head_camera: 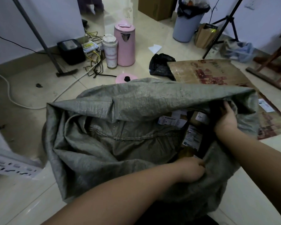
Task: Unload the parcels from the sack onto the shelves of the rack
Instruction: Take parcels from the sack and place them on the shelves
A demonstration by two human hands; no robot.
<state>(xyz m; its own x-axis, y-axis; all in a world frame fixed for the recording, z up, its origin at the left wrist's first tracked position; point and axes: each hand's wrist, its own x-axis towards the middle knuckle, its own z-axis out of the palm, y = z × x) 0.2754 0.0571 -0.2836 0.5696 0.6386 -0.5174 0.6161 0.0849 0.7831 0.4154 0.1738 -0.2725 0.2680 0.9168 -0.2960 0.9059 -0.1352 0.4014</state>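
Observation:
A large grey woven sack (120,143) lies on the floor with its mouth toward the right. Several parcels (191,127) with white shipping labels show inside the opening. My left hand (191,170) grips the near edge of the sack's mouth, fingers curled into the fabric. My right hand (226,116) reaches inside the mouth under the far edge and holds a dark parcel there; its fingertips are hidden. A white perforated rack part (11,164) shows at the left edge.
A flattened cardboard sheet (217,75) and a black bag (161,64) lie behind the sack. Pink kettle (124,44), flask (109,51), cables and a black box (71,51) stand at the back left. A bin (187,21) and a tripod leg (221,30) stand at the back right.

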